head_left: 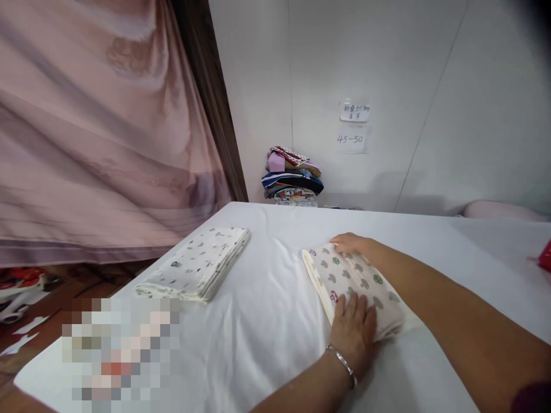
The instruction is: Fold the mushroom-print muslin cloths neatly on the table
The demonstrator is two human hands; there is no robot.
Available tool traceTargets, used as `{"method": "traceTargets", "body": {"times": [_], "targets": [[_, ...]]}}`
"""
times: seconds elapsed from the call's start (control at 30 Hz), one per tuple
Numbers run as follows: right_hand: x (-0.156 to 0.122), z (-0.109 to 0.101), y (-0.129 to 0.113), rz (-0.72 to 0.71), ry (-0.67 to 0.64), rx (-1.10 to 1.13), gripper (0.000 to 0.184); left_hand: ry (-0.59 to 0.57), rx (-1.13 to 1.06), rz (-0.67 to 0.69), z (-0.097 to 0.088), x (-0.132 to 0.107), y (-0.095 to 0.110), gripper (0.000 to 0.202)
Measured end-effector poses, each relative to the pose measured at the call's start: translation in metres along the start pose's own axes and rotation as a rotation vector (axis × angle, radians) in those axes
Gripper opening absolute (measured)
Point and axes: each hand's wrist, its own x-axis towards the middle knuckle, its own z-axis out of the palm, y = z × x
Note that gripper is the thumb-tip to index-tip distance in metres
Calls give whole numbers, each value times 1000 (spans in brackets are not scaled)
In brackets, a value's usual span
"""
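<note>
A folded cloth [350,275], cream-white with grey, green and red mushroom-like prints, lies on the white-covered table in front of me. My left hand [355,324], wearing a silver bangle, rests on the cloth's near end with its fingers stretched out flat. At the far edge of the same cloth, my right hand [350,242] has its fingers bent around the border; its fingertips are partly hidden. To the left lies a second folded cloth [198,261], white with small scattered prints and several layers at its edge.
The white table cover [267,321] has light wrinkles. A stack of folded fabrics [293,178] stands beyond the far edge, below two paper notes [353,126] on the wall. A pink curtain [107,126] hangs at left. Something pixelated covers the lower left; a red object [546,258] sits far right.
</note>
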Motion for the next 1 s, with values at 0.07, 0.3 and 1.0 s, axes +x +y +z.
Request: {"method": "traceTargets", "body": {"times": [0.07, 0.3, 1.0], "targets": [[-2, -6, 12, 83, -85, 54, 34, 32, 12, 30, 0, -3, -8, 46], [-69, -15, 77, 433, -82, 254, 18, -7, 6, 26, -27, 4, -94, 36], [-239, 34, 12, 826, 99, 688, 40, 182, -729, -870, -47, -35, -57, 46]]}}
